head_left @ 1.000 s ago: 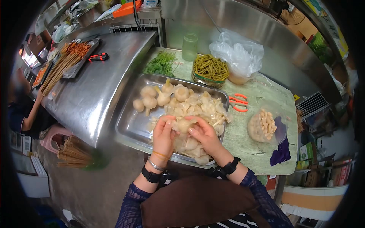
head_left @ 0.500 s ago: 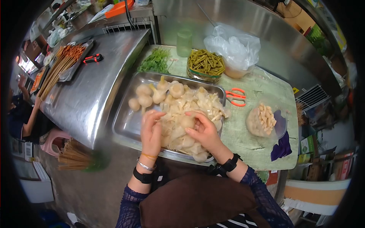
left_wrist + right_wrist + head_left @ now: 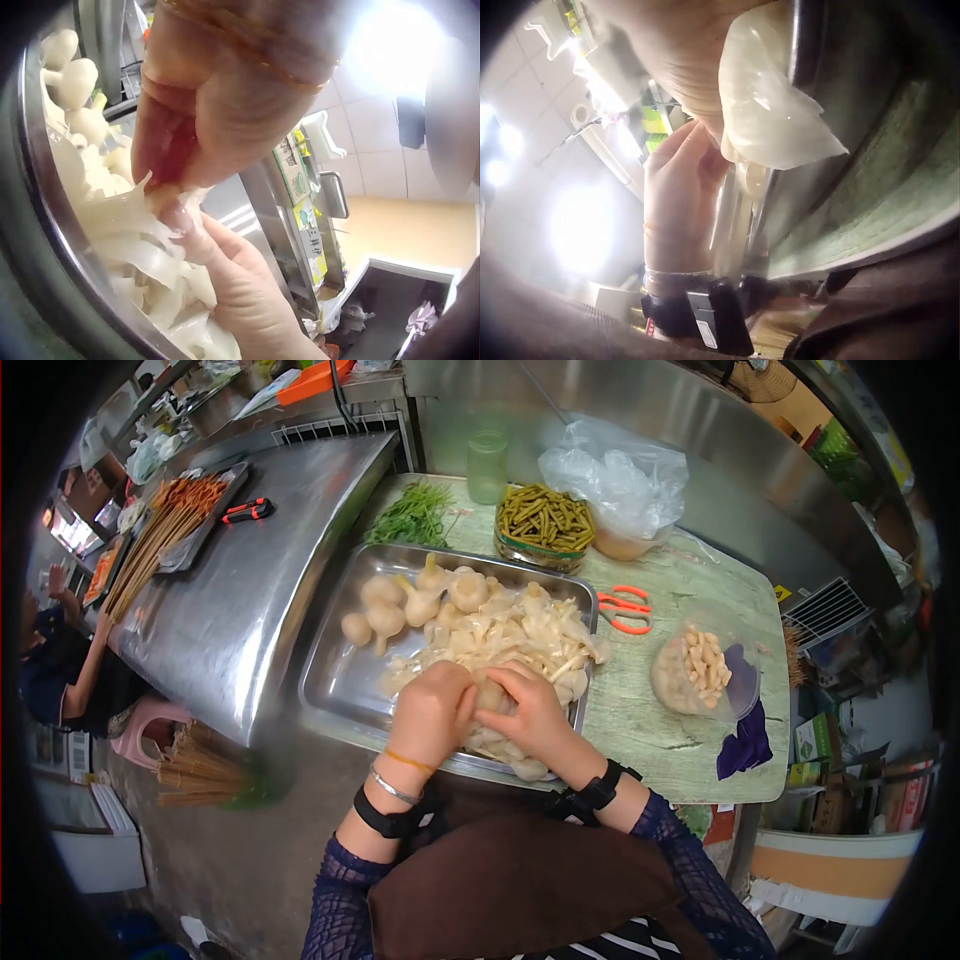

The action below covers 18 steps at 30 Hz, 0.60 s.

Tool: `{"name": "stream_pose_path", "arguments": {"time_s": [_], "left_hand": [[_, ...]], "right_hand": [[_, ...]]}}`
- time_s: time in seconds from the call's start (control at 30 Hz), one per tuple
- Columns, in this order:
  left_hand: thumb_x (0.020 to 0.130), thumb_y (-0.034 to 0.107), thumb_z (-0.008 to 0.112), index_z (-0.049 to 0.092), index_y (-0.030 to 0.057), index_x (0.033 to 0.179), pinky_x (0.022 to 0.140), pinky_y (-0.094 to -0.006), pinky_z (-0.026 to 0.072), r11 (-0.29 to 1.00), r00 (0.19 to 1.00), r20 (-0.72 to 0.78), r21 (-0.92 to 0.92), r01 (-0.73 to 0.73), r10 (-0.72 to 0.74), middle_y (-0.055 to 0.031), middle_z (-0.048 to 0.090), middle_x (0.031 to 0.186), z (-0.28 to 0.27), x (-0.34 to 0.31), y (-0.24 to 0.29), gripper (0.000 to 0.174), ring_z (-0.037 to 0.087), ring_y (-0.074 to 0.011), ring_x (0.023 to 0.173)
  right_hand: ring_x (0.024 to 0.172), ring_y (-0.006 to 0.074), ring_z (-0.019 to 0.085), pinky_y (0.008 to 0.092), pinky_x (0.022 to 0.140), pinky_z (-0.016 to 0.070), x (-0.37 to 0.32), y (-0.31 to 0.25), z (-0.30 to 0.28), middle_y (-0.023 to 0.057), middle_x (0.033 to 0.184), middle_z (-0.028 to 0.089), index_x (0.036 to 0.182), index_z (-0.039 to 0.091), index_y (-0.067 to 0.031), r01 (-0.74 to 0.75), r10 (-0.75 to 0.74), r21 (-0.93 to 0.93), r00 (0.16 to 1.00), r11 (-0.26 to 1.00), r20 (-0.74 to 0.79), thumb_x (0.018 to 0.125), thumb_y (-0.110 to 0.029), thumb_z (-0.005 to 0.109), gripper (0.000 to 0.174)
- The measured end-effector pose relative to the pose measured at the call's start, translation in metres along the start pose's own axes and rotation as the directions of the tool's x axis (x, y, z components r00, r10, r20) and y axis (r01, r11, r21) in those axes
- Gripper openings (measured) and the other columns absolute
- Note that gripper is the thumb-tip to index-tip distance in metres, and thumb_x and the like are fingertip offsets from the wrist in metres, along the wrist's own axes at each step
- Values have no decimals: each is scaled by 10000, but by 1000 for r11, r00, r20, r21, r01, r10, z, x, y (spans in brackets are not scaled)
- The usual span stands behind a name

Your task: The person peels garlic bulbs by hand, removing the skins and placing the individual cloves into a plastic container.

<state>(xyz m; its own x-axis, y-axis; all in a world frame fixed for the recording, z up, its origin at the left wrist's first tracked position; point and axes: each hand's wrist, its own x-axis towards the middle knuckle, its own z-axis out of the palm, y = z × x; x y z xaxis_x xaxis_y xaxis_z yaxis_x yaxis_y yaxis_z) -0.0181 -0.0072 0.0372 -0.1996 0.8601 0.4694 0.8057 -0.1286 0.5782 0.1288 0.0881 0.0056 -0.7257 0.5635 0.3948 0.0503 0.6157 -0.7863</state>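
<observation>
In the head view both hands meet over the near part of a metal tray [image 3: 335,690]. The right hand [image 3: 535,718] grips a pale garlic bulb [image 3: 494,698], its thumb and fingers around it. Against the bulb's left side, the left hand [image 3: 432,710] has its fingers curled and pinches at its skin; the fingertips are partly hidden. Loose pale peels [image 3: 540,630] lie heaped under and behind the hands. Several whole bulbs [image 3: 385,620] sit at the tray's back left. The left wrist view shows the fingertips of both hands touching, close above the peels [image 3: 142,259].
Right of the tray lie orange scissors [image 3: 625,610] and a clear tub of peeled cloves [image 3: 705,670]. Behind it stand a bowl of green beans [image 3: 545,525], a plastic bag [image 3: 620,480] and green herbs [image 3: 412,515]. A person's arm [image 3: 88,670] is at far left.
The left hand moved away from the bulb, fingers spread, then came back right to it. The right hand kept hold of the bulb. The view shifted slightly.
</observation>
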Motion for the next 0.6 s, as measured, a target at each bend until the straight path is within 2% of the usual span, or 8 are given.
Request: {"name": "stream_pose_path", "arguments": {"time_s": [0.07, 0.17, 0.2, 0.27, 0.37, 0.47, 0.57, 0.6], "left_hand": [[813, 8, 659, 616, -9, 872, 653, -358, 516, 999, 998, 39, -7, 39, -39, -168, 620, 846, -3, 4, -5, 75, 623, -354, 741], [869, 29, 627, 606, -11, 913, 633, -323, 515, 997, 993, -86, -4, 79, -79, -134, 625, 801, 12, -2, -10, 62, 637, -268, 712], [887, 39, 612, 597, -8, 921, 620, -314, 510, 963, 973, -56, -169, 211, -223, -122, 611, 786, 16, -4, -11, 60, 629, -241, 689], [924, 59, 582, 580, -3, 938, 595, -295, 500, 759, 875, 77, -466, 455, -477, -98, 583, 757, 22, -10, -11, 64, 613, -187, 643], [968, 82, 544, 567, 2, 981, 607, -247, 494, 511, 793, 183, -675, 531, -581, -40, 569, 769, 27, -15, -13, 84, 586, -94, 677], [969, 85, 546, 554, 3, 1027, 614, -240, 500, 200, 743, 291, -846, 494, -603, -24, 572, 804, 30, -17, -15, 101, 581, -80, 677], [958, 70, 542, 543, -5, 1021, 625, -266, 505, 464, 815, 158, -754, 464, -557, -75, 588, 871, 27, -19, -12, 98, 601, -133, 722], [944, 55, 545, 542, -6, 1016, 652, -288, 507, 652, 868, 45, -641, 405, -494, -100, 588, 904, 24, -17, -8, 94, 605, -174, 750]], "right_hand": [[873, 317, 604, 372, 764, 493, 0, -1, 0, 158, 999, 605, 1133, 610, 8, 18, -18, 15, 1000, 1000, -12, 743, -162, 767, 454], [930, 325, 615, 375, 807, 495, 4, -2, -1, 163, 1050, 621, 1167, 604, 4, 71, -68, 53, 997, 996, -45, 755, -158, 761, 470], [947, 328, 617, 375, 822, 495, 4, -4, -3, 165, 1065, 624, 1176, 603, 3, 66, -64, 69, 997, 995, -37, 759, -155, 757, 472], [983, 322, 617, 370, 856, 488, 3, -7, -6, 167, 1093, 628, 1188, 606, 0, 44, -43, 96, 999, 994, -17, 764, -150, 753, 474], [1023, 300, 612, 360, 898, 474, 5, -10, -7, 162, 1124, 629, 1193, 614, -6, 22, -22, 142, 1000, 990, 0, 768, -151, 750, 469], [1011, 299, 616, 363, 891, 479, 5, -12, -7, 155, 1114, 633, 1188, 615, -12, 26, -24, 178, 1000, 984, -15, 775, -156, 747, 457], [963, 316, 626, 371, 858, 494, 7, -11, -6, 157, 1064, 639, 1177, 609, -17, 70, -63, 118, 996, 990, -61, 775, -172, 754, 454], [951, 318, 629, 374, 850, 498, 6, -12, -2, 158, 1055, 640, 1172, 608, -22, 84, -77, 73, 993, 994, -95, 770, -183, 756, 458]]}}
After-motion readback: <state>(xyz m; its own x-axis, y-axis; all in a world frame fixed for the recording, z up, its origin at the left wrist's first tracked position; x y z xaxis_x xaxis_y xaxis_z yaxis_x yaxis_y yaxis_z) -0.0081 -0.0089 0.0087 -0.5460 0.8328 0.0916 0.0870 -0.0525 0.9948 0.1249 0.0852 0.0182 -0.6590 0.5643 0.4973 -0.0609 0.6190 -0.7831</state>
